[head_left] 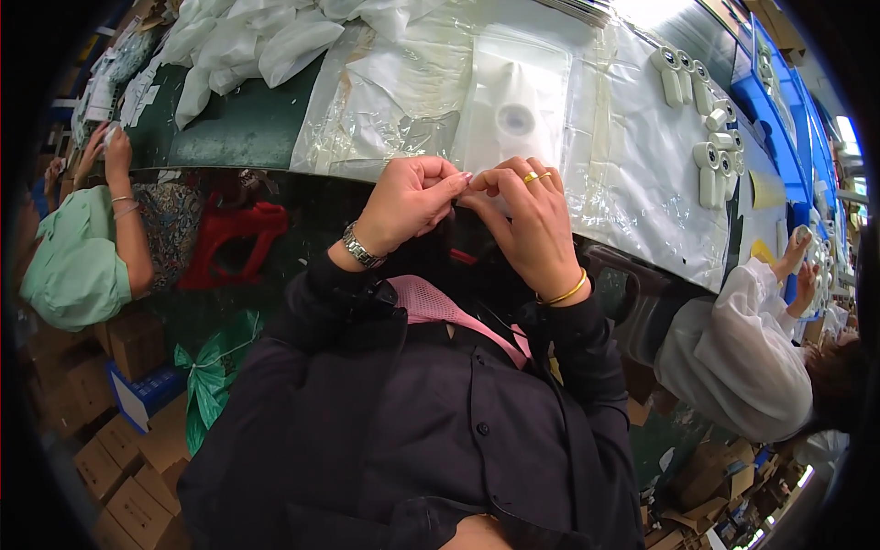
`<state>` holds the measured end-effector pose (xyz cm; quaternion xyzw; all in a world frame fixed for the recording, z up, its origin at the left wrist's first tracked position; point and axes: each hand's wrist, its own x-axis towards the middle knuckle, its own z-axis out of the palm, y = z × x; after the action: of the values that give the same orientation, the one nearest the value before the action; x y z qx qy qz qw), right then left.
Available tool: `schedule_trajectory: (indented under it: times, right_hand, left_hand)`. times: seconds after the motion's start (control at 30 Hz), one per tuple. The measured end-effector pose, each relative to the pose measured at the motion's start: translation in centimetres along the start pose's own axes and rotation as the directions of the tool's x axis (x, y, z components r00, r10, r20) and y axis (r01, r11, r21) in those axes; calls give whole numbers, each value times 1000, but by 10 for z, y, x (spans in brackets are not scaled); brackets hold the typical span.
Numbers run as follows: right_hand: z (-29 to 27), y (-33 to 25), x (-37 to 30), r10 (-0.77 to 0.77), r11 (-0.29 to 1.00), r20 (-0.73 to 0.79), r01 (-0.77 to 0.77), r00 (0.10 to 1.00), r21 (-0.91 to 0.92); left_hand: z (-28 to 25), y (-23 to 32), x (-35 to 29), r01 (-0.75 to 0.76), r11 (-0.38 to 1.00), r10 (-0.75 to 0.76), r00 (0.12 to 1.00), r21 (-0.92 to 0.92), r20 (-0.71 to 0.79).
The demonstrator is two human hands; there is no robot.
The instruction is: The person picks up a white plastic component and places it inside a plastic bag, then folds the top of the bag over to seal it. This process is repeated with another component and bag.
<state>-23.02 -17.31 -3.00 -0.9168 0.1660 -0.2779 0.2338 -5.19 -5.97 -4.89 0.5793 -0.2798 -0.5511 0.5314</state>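
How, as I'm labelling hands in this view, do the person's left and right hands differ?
The left hand has a silver-coloured watch at its wrist; the right hand has a gold-coloured bangle. The right hand wears gold-coloured rings; none shows on the left hand. Both come out of dark sleeves, fingertips close together.

From my head, the fisheye looked down, close, on my left hand (408, 206) and right hand (524, 218), table (234, 137) at twelve o'clock, jacket (394, 394) at six.
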Motion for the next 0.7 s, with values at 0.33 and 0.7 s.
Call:
schedule_trajectory:
  times: [0.33, 0.7]
  right_hand:
    - [-8, 1, -9, -9, 996, -35, 12, 999, 89]
    - [7, 2, 0, -72, 994, -39, 69, 997, -83]
  left_hand:
    - [1, 2, 0, 0, 1000, -1, 1000, -22, -11]
    - [2, 0, 0, -12, 1000, 12, 1000, -15, -4]
